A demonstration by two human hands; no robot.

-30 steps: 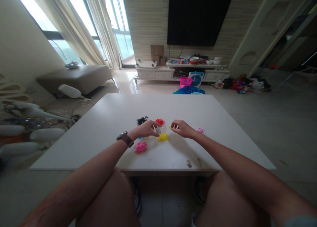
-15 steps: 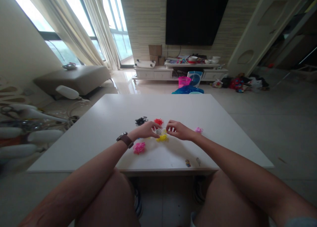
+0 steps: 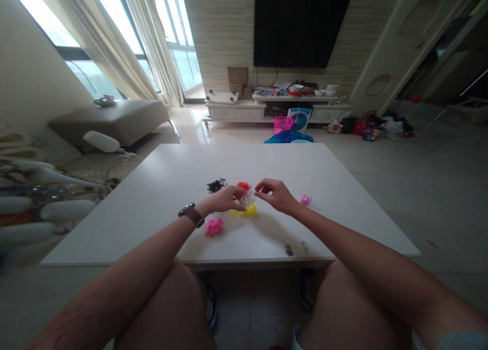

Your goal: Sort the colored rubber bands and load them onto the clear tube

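Observation:
My left hand (image 3: 227, 198), with a watch on its wrist, grips a small clear plastic piece (image 3: 247, 199) between thumb and fingers. My right hand (image 3: 277, 194) is just to the right of that piece, its thumb and fingertips pinched together. Whatever they hold is too small to make out. Just below the clear piece lies a yellow pile (image 3: 250, 210) of small loops that look like rubber bands. Behind the hands are a red pile (image 3: 243, 186) and a black pile (image 3: 217, 185). A pink pile (image 3: 214, 227) lies nearer me, below my left wrist.
A small pink item (image 3: 305, 200) lies right of my right hand on the white table (image 3: 183, 162). Near the front edge are a small yellow-and-dark figure (image 3: 288, 250) and a little pale item (image 3: 304, 246). Beyond the table stands a low TV cabinet (image 3: 224, 114).
My right hand has lifted a little away from the yellow pile, and its fingertips are now pinched. My left hand stays nearly in place with the clear piece. The view has tilted slightly.

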